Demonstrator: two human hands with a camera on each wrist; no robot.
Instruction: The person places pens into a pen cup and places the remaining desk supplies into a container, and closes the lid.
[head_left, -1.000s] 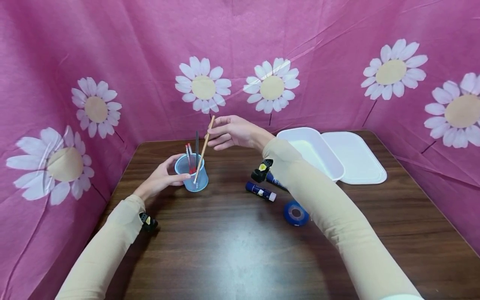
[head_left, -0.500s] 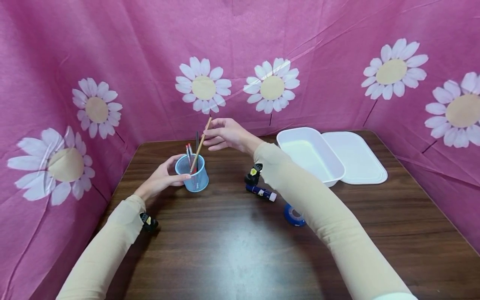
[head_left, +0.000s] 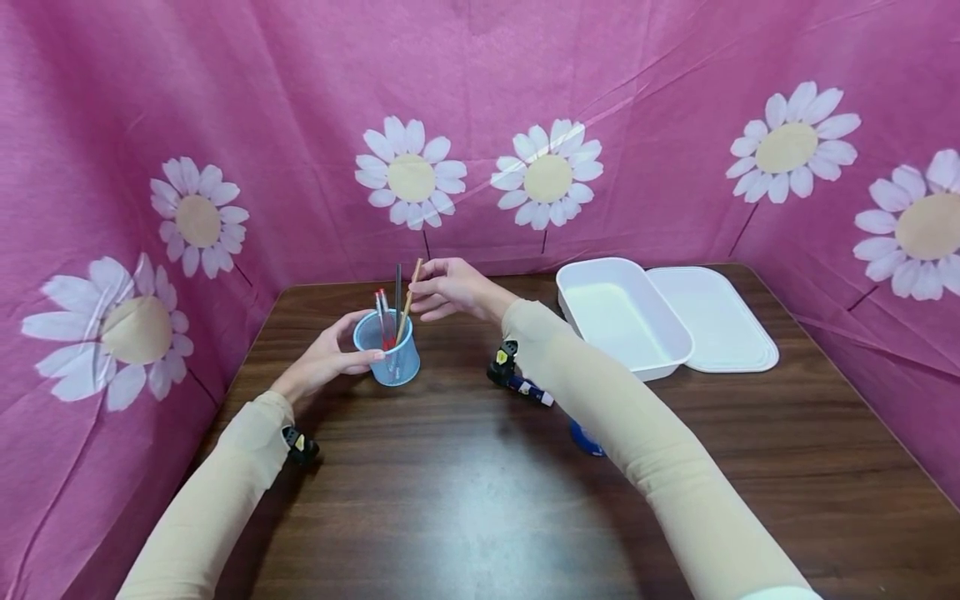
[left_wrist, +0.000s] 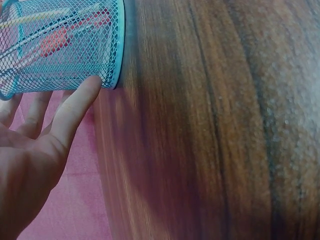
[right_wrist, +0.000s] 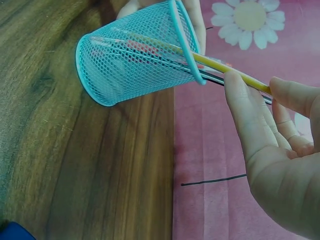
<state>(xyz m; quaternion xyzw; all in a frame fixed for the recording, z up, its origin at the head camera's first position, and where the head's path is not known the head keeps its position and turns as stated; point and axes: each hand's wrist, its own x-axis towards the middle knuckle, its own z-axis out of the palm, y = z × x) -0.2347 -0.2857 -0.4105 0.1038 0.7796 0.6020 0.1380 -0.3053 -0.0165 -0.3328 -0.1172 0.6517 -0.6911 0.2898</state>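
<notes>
At the left, the left hand (head_left: 330, 354) holds the blue mesh cup (head_left: 400, 367), thumb against its near side and fingers parted round its far left; the cup stands upright on the far left of the wooden table (head_left: 420, 483); inside lean two red-tipped pens (head_left: 384, 312) and, just right of them, a dark stick (head_left: 398, 287); next, the yellow stick (head_left: 409, 298) slants with its lower end in the cup, its upper end pinched between thumb and fingers of the right hand (head_left: 453, 287); farther right and nearer lie a dark-blue tube (head_left: 534, 390) and a blue object (head_left: 585, 437), both partly hidden; at the far right, a white tray (head_left: 626, 321) sits beside a white lid (head_left: 723, 321).
</notes>
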